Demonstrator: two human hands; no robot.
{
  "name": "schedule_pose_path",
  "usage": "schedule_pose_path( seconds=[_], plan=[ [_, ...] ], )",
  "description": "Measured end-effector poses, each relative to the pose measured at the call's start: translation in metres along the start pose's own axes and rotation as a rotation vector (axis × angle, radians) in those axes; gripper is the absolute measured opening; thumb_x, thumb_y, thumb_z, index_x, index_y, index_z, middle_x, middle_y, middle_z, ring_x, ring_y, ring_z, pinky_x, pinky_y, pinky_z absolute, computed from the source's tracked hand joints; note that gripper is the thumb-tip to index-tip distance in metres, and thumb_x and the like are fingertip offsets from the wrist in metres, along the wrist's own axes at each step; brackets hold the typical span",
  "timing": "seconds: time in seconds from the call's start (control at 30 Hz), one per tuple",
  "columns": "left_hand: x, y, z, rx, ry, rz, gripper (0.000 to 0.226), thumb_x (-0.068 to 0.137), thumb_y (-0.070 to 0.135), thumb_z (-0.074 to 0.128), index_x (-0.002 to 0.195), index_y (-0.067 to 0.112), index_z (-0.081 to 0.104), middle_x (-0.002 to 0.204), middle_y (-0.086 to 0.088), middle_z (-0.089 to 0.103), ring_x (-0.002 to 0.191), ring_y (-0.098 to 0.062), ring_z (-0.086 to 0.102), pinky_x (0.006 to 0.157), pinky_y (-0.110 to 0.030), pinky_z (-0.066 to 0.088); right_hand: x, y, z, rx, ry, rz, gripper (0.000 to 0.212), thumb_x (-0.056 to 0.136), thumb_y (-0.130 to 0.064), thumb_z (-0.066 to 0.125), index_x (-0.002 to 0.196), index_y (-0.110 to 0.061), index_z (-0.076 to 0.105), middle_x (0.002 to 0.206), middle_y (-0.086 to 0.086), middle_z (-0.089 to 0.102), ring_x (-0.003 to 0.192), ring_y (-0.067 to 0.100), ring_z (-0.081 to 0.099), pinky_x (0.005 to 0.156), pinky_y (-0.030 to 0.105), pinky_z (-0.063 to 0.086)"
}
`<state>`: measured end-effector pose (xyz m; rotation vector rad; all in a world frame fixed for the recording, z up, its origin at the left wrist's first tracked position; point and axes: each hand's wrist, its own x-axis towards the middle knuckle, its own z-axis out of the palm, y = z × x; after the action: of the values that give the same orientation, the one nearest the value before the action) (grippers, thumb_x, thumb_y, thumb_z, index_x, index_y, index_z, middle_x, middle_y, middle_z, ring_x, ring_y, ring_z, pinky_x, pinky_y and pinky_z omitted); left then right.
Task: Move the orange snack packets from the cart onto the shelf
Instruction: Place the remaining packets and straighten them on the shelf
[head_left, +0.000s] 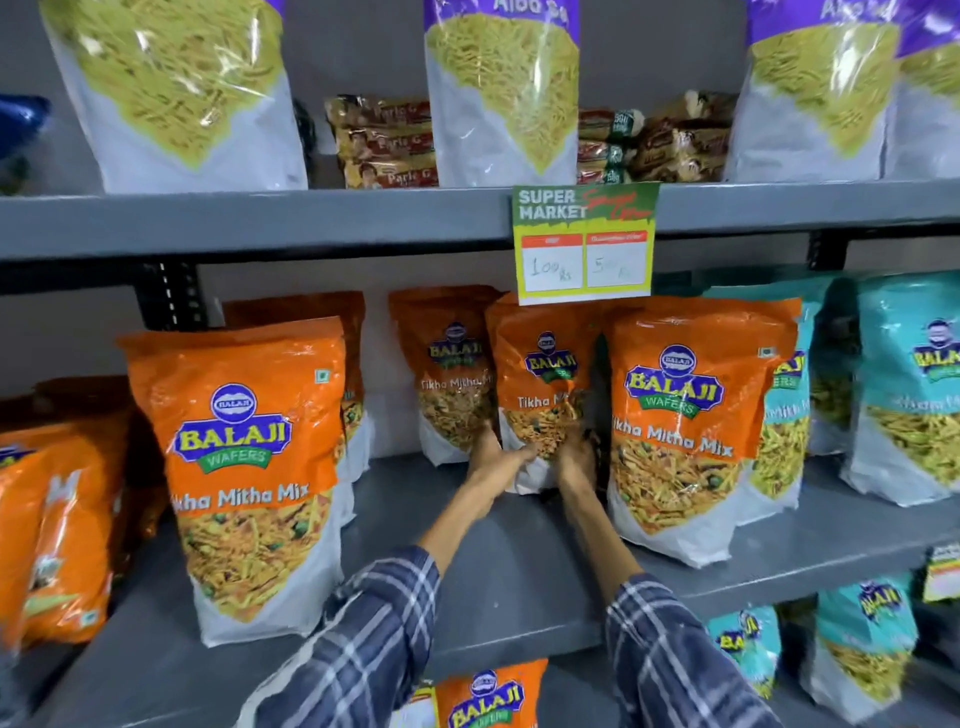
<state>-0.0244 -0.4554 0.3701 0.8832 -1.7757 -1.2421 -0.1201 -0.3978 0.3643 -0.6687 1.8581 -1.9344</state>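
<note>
Both my hands reach deep onto the grey middle shelf (467, 525). My left hand (493, 457) and my right hand (576, 457) hold the lower part of one orange snack packet (545, 374), which stands upright near the back of the shelf. Other orange packets stand around it: a large one at front left (249, 457), one at front right (685, 415), one behind to the left (447, 364). The cart is out of view.
Teal packets (909, 384) fill the shelf's right end, and more orange packets (47, 519) the left end. A price tag (584, 244) hangs from the upper shelf edge just above my hands. Purple-topped packets (498, 83) stand above. One orange packet (488, 696) sits on the shelf below.
</note>
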Motion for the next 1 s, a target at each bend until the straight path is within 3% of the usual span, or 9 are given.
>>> schedule_pose_path(
  seconds=[0.1,0.2,0.3,0.37,0.47,0.6,0.77,0.9,1.0],
  plan=[
    [0.003,-0.007,-0.002,0.035,-0.007,0.021,0.083,0.065,0.047,0.083,0.136,0.022,0.048,0.136,0.000,0.061,0.126,-0.023,0.057,0.104,-0.040,0.050,0.009,0.003,0.001,0.019,-0.004,0.015,0.056,0.109,-0.039,0.022,0.149,-0.005,0.040,0.156,0.018,0.043,0.141,0.035,0.045,0.115,0.039,0.031],
    [0.002,-0.008,-0.010,0.024,-0.009,0.016,0.079,0.078,0.033,0.079,0.145,0.018,0.039,0.143,0.005,0.050,0.131,-0.017,0.048,0.108,-0.035,0.043,0.013,0.011,0.003,-0.004,-0.037,0.012,0.053,0.109,-0.036,0.027,0.149,-0.003,0.040,0.155,0.019,0.043,0.140,0.036,0.045,0.116,0.042,0.032],
    [0.009,-0.023,-0.023,-0.017,0.003,-0.029,0.084,0.076,0.037,0.077,0.147,0.022,0.034,0.151,0.003,0.045,0.137,-0.020,0.045,0.114,-0.045,0.041,0.006,0.014,0.002,-0.035,-0.078,-0.048,0.048,0.105,-0.035,0.035,0.141,-0.006,0.049,0.145,0.020,0.054,0.131,0.036,0.052,0.105,0.039,0.039],
    [0.013,-0.035,-0.037,-0.056,0.015,-0.060,0.074,0.076,0.034,0.074,0.140,0.022,0.039,0.147,-0.005,0.053,0.133,-0.025,0.053,0.110,-0.048,0.046,0.002,0.017,0.006,-0.051,-0.120,-0.089,0.050,0.099,-0.041,0.042,0.133,-0.007,0.055,0.136,0.017,0.061,0.125,0.035,0.057,0.096,0.036,0.042],
    [-0.006,-0.028,-0.058,-0.124,0.062,-0.076,0.050,0.090,0.011,0.062,0.135,0.014,0.043,0.138,-0.006,0.059,0.126,-0.024,0.057,0.106,-0.042,0.047,0.000,0.025,0.015,-0.131,-0.186,-0.162,0.055,0.093,-0.051,0.045,0.127,-0.009,0.056,0.130,0.016,0.061,0.122,0.034,0.057,0.102,0.044,0.047],
    [-0.006,-0.040,-0.077,-0.167,0.134,-0.097,0.060,0.092,0.013,0.059,0.146,0.011,0.032,0.147,-0.011,0.051,0.131,-0.028,0.053,0.109,-0.047,0.046,0.005,0.042,0.030,-0.194,-0.265,-0.255,0.063,0.083,-0.065,0.051,0.123,-0.017,0.055,0.124,0.008,0.063,0.120,0.025,0.060,0.103,0.051,0.051],
    [-0.028,-0.034,-0.080,-0.161,0.228,-0.059,0.031,0.097,0.004,0.050,0.127,0.013,0.045,0.132,-0.010,0.059,0.114,-0.023,0.059,0.076,-0.021,0.049,-0.021,0.025,0.029,-0.192,-0.336,-0.329,0.042,0.098,-0.040,0.055,0.130,-0.012,0.052,0.132,0.011,0.057,0.125,0.024,0.055,0.104,0.040,0.047],
    [-0.046,-0.023,-0.074,-0.116,0.251,-0.067,0.055,0.101,0.017,0.049,0.151,0.015,0.026,0.157,-0.009,0.036,0.143,-0.027,0.039,0.109,-0.037,0.040,-0.035,0.016,0.016,-0.192,-0.393,-0.352,0.039,0.101,-0.029,0.057,0.132,-0.007,0.048,0.132,0.011,0.059,0.118,0.020,0.059,0.087,0.025,0.048],
    [-0.070,-0.013,-0.060,-0.082,0.440,0.085,0.057,0.098,0.021,0.055,0.148,0.019,0.030,0.153,-0.007,0.036,0.141,-0.025,0.038,0.111,-0.036,0.037,-0.063,0.013,-0.009,-0.279,-0.376,-0.463,0.041,0.099,-0.029,0.060,0.133,-0.011,0.045,0.129,0.008,0.058,0.112,0.017,0.060,0.091,0.031,0.051]
  ],
)
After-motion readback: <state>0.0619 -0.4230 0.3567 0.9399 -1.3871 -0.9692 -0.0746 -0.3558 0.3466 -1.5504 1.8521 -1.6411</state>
